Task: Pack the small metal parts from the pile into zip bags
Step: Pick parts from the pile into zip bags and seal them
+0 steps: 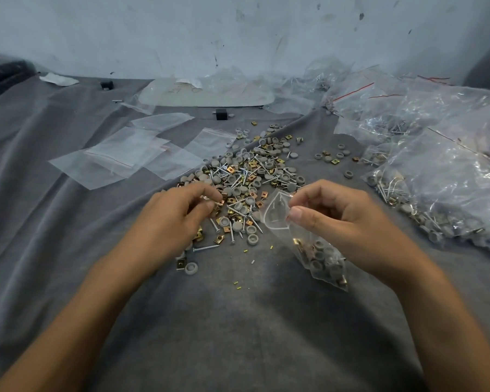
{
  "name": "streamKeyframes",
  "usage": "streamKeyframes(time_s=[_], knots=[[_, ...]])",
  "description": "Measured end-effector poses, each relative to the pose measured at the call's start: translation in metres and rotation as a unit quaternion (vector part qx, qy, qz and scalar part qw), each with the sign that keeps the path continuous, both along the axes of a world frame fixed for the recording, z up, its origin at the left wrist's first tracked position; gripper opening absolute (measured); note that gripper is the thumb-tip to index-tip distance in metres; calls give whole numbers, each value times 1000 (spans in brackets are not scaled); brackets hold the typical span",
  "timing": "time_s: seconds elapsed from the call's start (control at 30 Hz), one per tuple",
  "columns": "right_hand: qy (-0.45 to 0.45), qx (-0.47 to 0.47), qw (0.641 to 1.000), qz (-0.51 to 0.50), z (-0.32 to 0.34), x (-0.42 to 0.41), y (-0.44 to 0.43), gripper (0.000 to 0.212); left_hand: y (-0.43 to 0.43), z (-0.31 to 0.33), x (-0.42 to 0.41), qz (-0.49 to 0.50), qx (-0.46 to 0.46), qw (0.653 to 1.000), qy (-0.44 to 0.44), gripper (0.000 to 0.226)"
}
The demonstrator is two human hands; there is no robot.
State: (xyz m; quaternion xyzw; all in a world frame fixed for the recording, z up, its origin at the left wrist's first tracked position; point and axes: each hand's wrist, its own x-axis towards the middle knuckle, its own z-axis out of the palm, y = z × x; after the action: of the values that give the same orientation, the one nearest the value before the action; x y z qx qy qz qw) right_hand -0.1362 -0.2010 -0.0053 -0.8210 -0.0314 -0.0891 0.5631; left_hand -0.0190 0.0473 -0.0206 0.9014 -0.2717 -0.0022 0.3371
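Note:
A pile of small parts point(249, 176) lies on the grey cloth: grey round caps, brass square clips and silver screws. My left hand point(176, 219) is at the pile's near left edge, fingers curled, pinching small brass pieces at the fingertips. My right hand point(340, 219) pinches the open mouth of a clear zip bag point(317, 250). The bag hangs down to the cloth and holds several caps and clips at its bottom.
Several empty zip bags point(125, 157) lie flat at the left of the pile. Filled clear bags point(441, 165) are heaped on the right. A white tray-like sheet point(207, 93) and two small black blocks point(220, 114) sit near the back wall.

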Motion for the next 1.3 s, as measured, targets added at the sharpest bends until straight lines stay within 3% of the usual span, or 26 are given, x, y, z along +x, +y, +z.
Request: streamKeyframes(time_s=[0.1, 0.27, 0.37, 0.5, 0.6, 0.73, 0.9, 1.0, 1.17, 1.3], knots=[[-1, -3, 1000, 2, 1, 1, 2, 7, -1, -5, -1, 24, 124, 990, -58, 31], [1, 3, 1000, 6, 1, 0, 4, 9, -5, -8, -6, 26, 150, 985, -85, 7], [0, -2, 1000, 6, 0, 0, 4, 8, -10, -13, -10, 30, 187, 980, -58, 25], [3, -26, 1000, 11, -2, 1, 5, 11, -15, -19, -16, 48, 211, 970, -106, 24], [10, -43, 999, 17, -6, 2, 5, 18, -16, -16, -16, 53, 119, 987, -97, 20], [8, -81, 996, 24, -10, 3, 8, 19, -30, -9, -23, -8, -138, 990, 5, 18], [-14, -46, 999, 9, -7, 4, 8, 24, -38, -14, -30, -52, -139, 989, -1, 35], [-39, -5, 999, -17, -1, 3, 2, 25, -32, -13, -27, -33, -164, 986, -4, 26], [-36, 43, 998, -34, 7, -2, -8, 23, -10, -4, -9, 13, -59, 998, -24, 11], [-36, 30, 998, -46, 10, -5, -12, 23, 16, 8, 8, 56, 119, 991, -6, 11]])
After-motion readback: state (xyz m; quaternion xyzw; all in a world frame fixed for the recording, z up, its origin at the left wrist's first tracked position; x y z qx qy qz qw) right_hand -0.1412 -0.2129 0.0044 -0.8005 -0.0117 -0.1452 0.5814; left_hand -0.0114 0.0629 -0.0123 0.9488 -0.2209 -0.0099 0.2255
